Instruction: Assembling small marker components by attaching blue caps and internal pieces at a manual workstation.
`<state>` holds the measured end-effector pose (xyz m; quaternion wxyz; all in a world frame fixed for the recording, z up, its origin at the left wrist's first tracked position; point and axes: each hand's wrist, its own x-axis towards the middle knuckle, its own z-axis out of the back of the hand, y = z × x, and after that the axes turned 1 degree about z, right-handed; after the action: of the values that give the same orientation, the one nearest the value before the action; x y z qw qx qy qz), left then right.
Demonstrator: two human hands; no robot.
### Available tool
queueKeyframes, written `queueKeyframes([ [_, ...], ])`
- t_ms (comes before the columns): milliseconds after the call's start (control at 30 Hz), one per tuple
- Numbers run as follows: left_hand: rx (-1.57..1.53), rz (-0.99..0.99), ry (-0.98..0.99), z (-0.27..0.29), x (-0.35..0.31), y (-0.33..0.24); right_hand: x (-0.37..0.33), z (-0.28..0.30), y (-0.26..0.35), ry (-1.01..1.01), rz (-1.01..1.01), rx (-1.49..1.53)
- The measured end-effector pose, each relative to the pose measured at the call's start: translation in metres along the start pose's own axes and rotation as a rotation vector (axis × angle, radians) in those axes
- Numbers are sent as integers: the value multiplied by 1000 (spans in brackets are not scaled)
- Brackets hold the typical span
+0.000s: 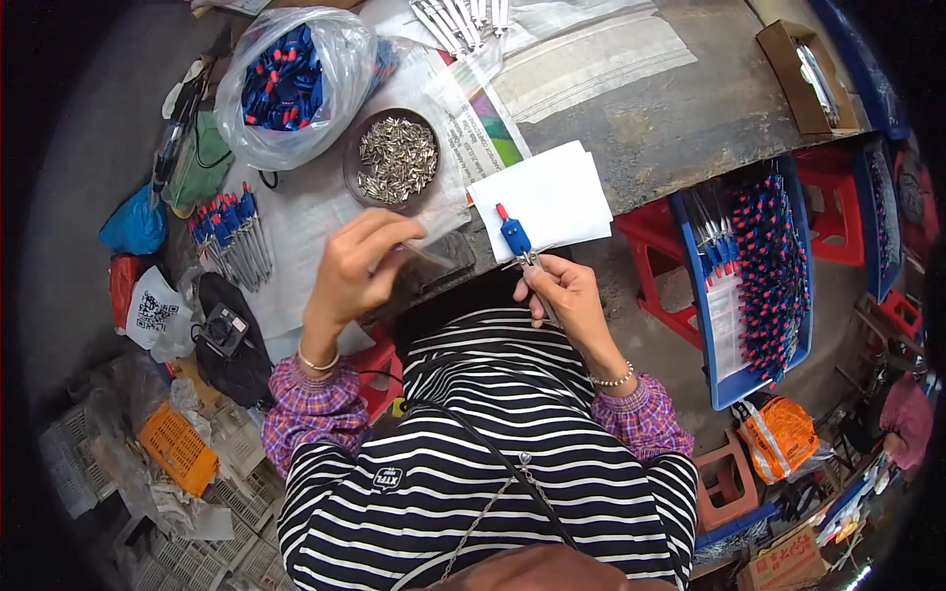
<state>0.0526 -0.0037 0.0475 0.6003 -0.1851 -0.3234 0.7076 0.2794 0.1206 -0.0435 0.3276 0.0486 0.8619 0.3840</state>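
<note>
Here, right hand: the right hand is clenched round the metal legs of a small compass with a blue plastic body and red tip, holding it upright-tilted just off the near edge of the worktable, over the person's striped chest.
Compass position: its red tip overlaps the lower edge of the white sheet of paper that hangs past the table corner.
Left hand: the left hand has fingers pinched together on a thin metal piece; what exactly the piece is, I cannot tell.
Left hand position: it hovers above the near table edge, just below the round dark bowl of small silver metal parts.
Left of the hands: a loose row of blue-and-red finished compasses lies on white paper, near the table's left rim.
Far left: a clear plastic bag of blue and red parts sits beside the bowl, touching it or nearly so.
Right side: a blue tray of stacked compasses rests on red plastic stools, well apart from the right hand, with bare floor between.
Open room: grey tabletop beyond the paper is bare.
Near edge: the gap between the two hands is free.
</note>
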Motion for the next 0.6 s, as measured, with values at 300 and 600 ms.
queueKeyframes([
  [300,243,148,3,9,-31,28,-4,-10,5,-9,10,-72],
  [600,335,140,-14,3,-35,40,-15,-18,11,10,-9,-131],
])
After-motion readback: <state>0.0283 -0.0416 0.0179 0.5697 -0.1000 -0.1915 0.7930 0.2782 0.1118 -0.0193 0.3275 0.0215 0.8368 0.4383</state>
